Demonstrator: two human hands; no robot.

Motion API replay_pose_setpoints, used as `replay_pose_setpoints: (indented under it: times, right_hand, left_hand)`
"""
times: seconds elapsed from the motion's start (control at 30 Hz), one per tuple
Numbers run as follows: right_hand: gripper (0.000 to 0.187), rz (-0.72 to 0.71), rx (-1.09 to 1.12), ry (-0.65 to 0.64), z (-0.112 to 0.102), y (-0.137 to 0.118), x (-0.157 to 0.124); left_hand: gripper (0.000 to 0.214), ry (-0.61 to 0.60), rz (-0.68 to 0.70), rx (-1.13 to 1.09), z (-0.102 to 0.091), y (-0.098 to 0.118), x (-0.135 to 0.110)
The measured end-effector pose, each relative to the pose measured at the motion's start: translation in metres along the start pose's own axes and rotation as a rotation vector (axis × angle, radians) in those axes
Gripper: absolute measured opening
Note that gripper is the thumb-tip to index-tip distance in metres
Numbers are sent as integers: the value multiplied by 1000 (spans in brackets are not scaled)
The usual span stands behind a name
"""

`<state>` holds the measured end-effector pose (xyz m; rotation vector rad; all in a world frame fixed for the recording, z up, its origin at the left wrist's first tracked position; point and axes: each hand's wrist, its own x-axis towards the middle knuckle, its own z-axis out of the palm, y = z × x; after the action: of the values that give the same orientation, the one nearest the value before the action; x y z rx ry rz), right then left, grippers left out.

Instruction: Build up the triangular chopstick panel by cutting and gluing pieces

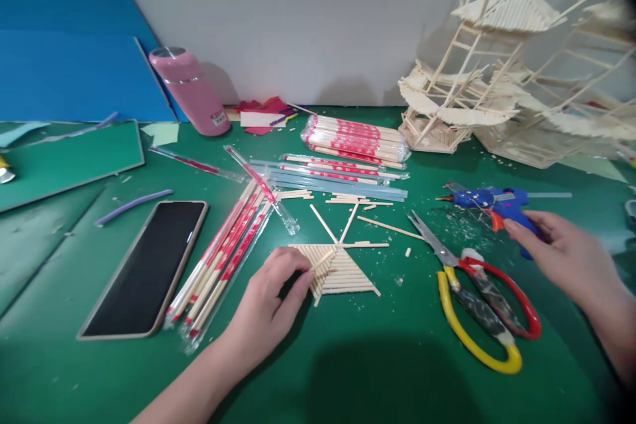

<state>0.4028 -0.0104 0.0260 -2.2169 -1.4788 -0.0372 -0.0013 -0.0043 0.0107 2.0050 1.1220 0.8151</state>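
Note:
My left hand (pixel 273 298) is closed, with a short wooden stick (pixel 324 259) pinched between thumb and fingertips. That stick lies over a roof-like panel (pixel 348 271) of sticks set side by side, with bare sticks fanning out from its top. At the right, my right hand (pixel 566 258) is wrapped round the handle of a blue hot glue gun (pixel 489 199). The gun has an orange trigger, a clear glue stick in its back, and its nozzle points left. Scissors (pixel 462 265) with red and yellow handles lie open between the panel and my right hand.
Wrapped chopsticks (pixel 223 252) and a phone (pixel 149 265) lie at left. Behind are a chopstick bundle (pixel 355 139), bluish glue sticks (pixel 338 185) and a pink flask (pixel 191 89). Stick-built towers (pixel 487 66) stand at back right. Cut sticks (pixel 365 201) and scraps litter the green table.

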Motion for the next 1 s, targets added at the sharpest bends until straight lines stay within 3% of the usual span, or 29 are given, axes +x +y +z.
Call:
replay_pose_setpoints:
  times: [0.13,0.23,0.3,0.37,0.43,0.5,0.67,1.0]
  right_hand:
    - [48,6,-161,-67,4,-4,-2]
    - [43,-39,-191,75,-3,-34,-18]
    - [27,-236,-27,172,-8,-66,-36]
    - [15,-493,114,114,-8,-100,-57]
    - [15,-776,204,-13,-5,-131,-75]
    - [21,-900,342,-165,3,-153,-89]
    - [15,-953,379,-381,23,-169,-104]
    - [15,-898,369,-402,30,-166,-103]
  left_hand:
    - [9,9,1,-8,-1,2,1]
    - [10,8,41,19,-2,7,2]
    - [10,11,87,93,-2,11,1]
    - [10,-13,130,212,-1,15,-1]
    - [9,-64,168,311,1,20,-4]
    - [9,-106,197,347,4,23,-7]
    - [10,-106,196,296,8,26,-10]
    - [16,-60,146,159,7,22,-14]
